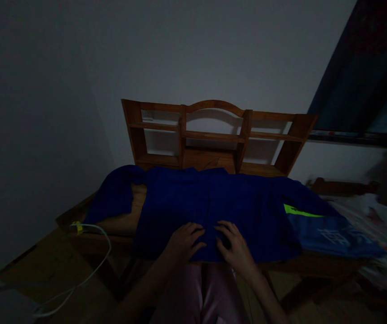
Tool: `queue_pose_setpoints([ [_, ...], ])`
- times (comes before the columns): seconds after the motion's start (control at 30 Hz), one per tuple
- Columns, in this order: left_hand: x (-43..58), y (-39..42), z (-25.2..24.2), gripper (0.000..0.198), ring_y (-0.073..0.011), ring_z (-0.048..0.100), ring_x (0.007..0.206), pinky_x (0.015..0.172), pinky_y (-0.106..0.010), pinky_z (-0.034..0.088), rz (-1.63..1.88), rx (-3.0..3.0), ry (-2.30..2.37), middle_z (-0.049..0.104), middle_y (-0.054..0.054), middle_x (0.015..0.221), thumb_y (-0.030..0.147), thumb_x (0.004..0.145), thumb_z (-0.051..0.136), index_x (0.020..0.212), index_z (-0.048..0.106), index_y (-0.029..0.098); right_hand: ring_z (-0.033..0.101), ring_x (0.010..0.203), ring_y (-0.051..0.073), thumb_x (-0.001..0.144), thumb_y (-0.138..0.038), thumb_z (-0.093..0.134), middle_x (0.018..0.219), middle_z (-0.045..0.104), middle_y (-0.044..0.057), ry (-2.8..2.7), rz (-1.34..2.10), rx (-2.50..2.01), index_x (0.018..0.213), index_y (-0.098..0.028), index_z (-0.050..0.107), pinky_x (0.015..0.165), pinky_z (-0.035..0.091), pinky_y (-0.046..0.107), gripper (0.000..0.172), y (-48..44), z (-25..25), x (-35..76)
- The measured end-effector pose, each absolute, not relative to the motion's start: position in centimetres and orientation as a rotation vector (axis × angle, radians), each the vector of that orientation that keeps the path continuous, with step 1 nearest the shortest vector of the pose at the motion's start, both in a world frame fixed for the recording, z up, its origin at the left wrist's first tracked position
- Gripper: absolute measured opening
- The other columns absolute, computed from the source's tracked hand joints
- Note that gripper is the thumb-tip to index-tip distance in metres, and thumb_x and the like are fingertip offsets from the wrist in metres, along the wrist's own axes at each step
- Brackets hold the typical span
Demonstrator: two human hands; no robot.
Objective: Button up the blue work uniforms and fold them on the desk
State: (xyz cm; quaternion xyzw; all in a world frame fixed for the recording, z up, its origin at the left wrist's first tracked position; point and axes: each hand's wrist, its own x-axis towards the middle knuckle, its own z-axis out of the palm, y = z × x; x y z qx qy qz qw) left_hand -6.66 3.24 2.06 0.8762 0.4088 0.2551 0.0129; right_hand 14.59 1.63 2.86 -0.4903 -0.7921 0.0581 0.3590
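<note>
A dark blue long-sleeved garment (176, 198), a shirt or jacket, lies spread over a wooden desk (139, 204). One sleeve bends down at the left; the other stretches out to the right. A short dark line, perhaps a front opening, runs down its middle. My left hand (185, 240) rests on the lower part of the garment, left of that line, fingers slightly bent and thumb apart. Across from it, my right hand (236, 247) touches the cloth in a similar pose, thumb and fingers apart. Neither hand visibly grips any cloth. The dim light hides fine detail.
A wooden shelf rack (213, 135) stands along the desk's back against the wall. At right lies a blue printed item (335, 236) with a bright green strip. A white cable (109, 245) hangs over the left edge. Whitish crumpled material (379, 220) is at far right.
</note>
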Motion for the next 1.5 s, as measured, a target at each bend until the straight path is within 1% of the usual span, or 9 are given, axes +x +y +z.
queue_pose_setpoints([
  [0.27, -8.0, 3.9, 4.1, 0.034, -0.0142, 0.058, 0.096, 0.085, -0.027, 0.048, 0.678, 2.795, 1.24, 0.061, 0.0, 0.107, 0.015, 0.083, 0.054, 0.112, 0.061, 0.032, 0.054, 0.103, 0.022, 0.083, -0.031, 0.059, 0.112, 0.058, 0.005, -2.137, 0.064, -1.163, 0.115, -0.028, 0.059, 0.089, 0.045, 0.041, 0.033, 1.8, 3.4, 13.8],
  [0.4, -8.6, 3.1, 4.8, 0.029, -0.0151, 0.058, 0.096, 0.086, -0.03, 0.047, 0.685, 2.839, 1.214, 0.062, -0.002, 0.107, 0.022, 0.087, 0.051, 0.111, 0.062, 0.032, 0.058, 0.092, 0.018, 0.088, -0.023, 0.049, 0.097, 0.064, 0.003, -1.977, 0.189, -1.117, 0.097, -0.026, 0.066, 0.084, 0.046, 0.034, 0.019, 1.6, 3.5, 14.0],
  [0.6, -10.3, 2.1, 6.1, 0.03, -0.0172, 0.054, 0.105, 0.103, -0.042, 0.035, 0.601, 2.894, 1.178, 0.061, -0.002, 0.11, 0.018, 0.085, 0.052, 0.109, 0.063, 0.033, 0.059, 0.086, 0.017, 0.084, -0.037, 0.056, 0.088, 0.063, 0.002, -1.502, 0.387, -1.223, 0.089, -0.02, 0.063, 0.078, 0.045, 0.028, 0.019, 1.4, 4.7, 16.0],
  [0.7, -10.3, 1.1, 6.0, 0.021, -0.0204, 0.051, 0.11, 0.106, -0.047, 0.029, 0.71, 2.837, 1.215, 0.062, -0.002, 0.105, 0.031, 0.082, 0.058, 0.102, 0.066, 0.031, 0.057, 0.074, 0.015, 0.081, -0.042, 0.059, 0.078, 0.06, 0.001, -1.369, 0.402, -1.308, 0.088, -0.017, 0.061, 0.066, 0.044, 0.024, 0.026, 0.8, 3.7, 16.5],
  [0.8, -8.6, -0.1, 5.4, 0.032, -0.024, 0.047, 0.114, 0.109, -0.052, 0.02, 0.906, 2.768, 1.25, 0.062, -0.003, 0.104, 0.046, 0.077, 0.061, 0.102, 0.065, 0.027, 0.053, 0.062, 0.013, 0.081, -0.043, 0.058, 0.067, 0.055, -0.002, -1.466, 0.374, -1.377, 0.083, -0.018, 0.059, 0.058, 0.04, 0.023, 0.025, 0.1, 2.1, 15.8],
  [0.97, -3.4, -0.3, 3.3, 0.021, -0.0197, 0.052, 0.098, 0.094, -0.042, 0.04, 0.982, 2.554, 1.401, 0.06, -0.004, 0.101, 0.029, 0.088, 0.049, 0.103, 0.062, 0.024, 0.057, 0.077, 0.018, 0.086, -0.032, 0.051, 0.085, 0.062, 0.003, -1.694, 0.145, -1.42, 0.092, -0.022, 0.06, 0.072, 0.04, 0.03, 0.015, -0.6, 1.1, 13.8],
  [1.1, -1.0, 0.3, 1.9, 0.018, -0.0206, 0.051, 0.097, 0.089, -0.041, 0.041, 1.035, 2.404, 1.508, 0.058, -0.005, 0.1, 0.022, 0.088, 0.045, 0.093, 0.062, 0.021, 0.055, 0.085, 0.021, 0.085, -0.023, 0.047, 0.094, 0.061, 0.005, -1.775, 0.07, -1.446, 0.098, -0.023, 0.059, 0.075, 0.04, 0.033, 0.017, -0.8, 1.5, 12.8],
  [1.3, -0.6, 0.1, 1.9, 0.011, -0.0211, 0.05, 0.093, 0.084, -0.041, 0.041, 1.107, 2.299, 1.463, 0.057, -0.004, 0.096, 0.018, 0.083, 0.052, 0.089, 0.06, 0.023, 0.055, 0.076, 0.018, 0.088, -0.03, 0.046, 0.085, 0.06, 0.003, -1.487, 0.276, -1.427, 0.091, -0.022, 0.055, 0.068, 0.042, 0.029, 0.013, -1.6, 1.0, 12.1],
  [1.5, -0.6, -0.3, 0.9, 0.015, -0.0187, 0.054, 0.086, 0.081, -0.038, 0.044, 1.274, 1.999, 1.429, 0.058, -0.004, 0.087, 0.015, 0.085, 0.043, 0.08, 0.056, 0.021, 0.056, 0.089, 0.02, 0.089, -0.023, 0.041, 0.099, 0.061, 0.004, -1.628, 0.253, -1.393, 0.103, -0.024, 0.054, 0.079, 0.042, 0.033, 0.02, -2.2, -0.2, 11.4],
])
